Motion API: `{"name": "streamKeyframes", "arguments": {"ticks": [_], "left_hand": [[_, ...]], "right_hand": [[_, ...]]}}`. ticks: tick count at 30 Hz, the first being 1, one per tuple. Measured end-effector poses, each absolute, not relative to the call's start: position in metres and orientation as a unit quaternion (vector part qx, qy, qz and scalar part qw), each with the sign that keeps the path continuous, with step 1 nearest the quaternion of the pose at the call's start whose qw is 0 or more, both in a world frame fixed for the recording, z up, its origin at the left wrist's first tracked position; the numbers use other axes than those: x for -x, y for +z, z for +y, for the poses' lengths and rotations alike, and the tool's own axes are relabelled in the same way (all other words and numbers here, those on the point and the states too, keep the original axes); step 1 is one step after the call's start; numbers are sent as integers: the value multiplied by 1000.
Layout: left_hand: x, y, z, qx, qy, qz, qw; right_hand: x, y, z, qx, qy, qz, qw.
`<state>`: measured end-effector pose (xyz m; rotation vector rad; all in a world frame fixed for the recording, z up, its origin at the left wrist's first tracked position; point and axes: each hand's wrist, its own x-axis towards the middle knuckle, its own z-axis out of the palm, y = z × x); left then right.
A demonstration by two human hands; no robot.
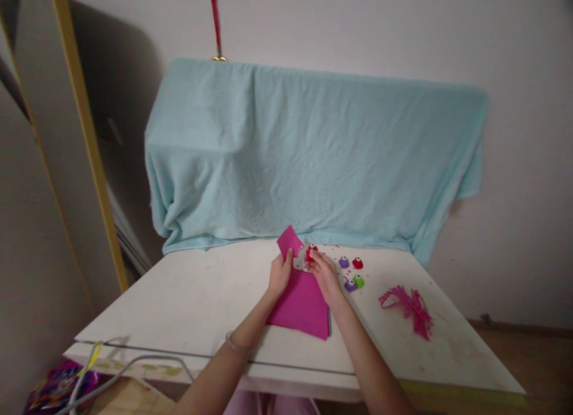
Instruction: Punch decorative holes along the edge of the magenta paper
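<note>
A small square of pink paper (289, 239) is pinched in my left hand (281, 274), thumb on top. Close by on the right, my right hand (326, 276) has its fingers curled around a small red craft punch (311, 252), partly hidden by the fingers. Under both hands lies a stack of magenta paper sheets (299, 304), with a bluish edge showing at its right side. Beyond my right hand sit more small punches: a purple one (344, 262), a red one (357, 263), a green one (359, 280) and another purple one (350, 286).
Tiny paper bits lie scattered around the punches. A bundle of pink shredded strips (412, 310) rests on the right of the white table (192, 301). A light blue cloth (313, 158) hangs behind. A grey cable (147, 358) crosses the front left edge.
</note>
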<state>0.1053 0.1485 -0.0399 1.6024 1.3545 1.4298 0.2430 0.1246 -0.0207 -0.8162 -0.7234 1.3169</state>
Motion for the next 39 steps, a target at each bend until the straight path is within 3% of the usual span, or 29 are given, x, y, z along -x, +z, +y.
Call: {"name": "streamKeyframes", "arguments": {"ticks": [39], "left_hand": [[-108, -38, 146, -611, 547, 461, 338]], "right_hand": [[-234, -26, 129, 363, 568, -367, 641]]}}
